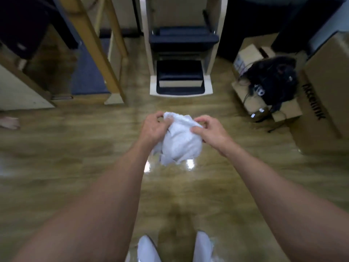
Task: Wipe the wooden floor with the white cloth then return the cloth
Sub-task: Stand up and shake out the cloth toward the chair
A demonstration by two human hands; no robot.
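Note:
A crumpled white cloth (179,140) hangs bunched in the air above the wooden floor (75,167), in the middle of the head view. My left hand (154,127) grips its upper left part with curled fingers. My right hand (209,130) pinches its upper right edge between thumb and fingers. The cloth's lower end dangles free below both hands, well above the boards.
A white step stool with dark treads (179,72) stands straight ahead. Cardboard boxes (321,103) with a black bag (273,80) and cables fill the right side. Wooden furniture legs (98,53) stand at the left. Another person's bare foot (9,121) shows at the far left.

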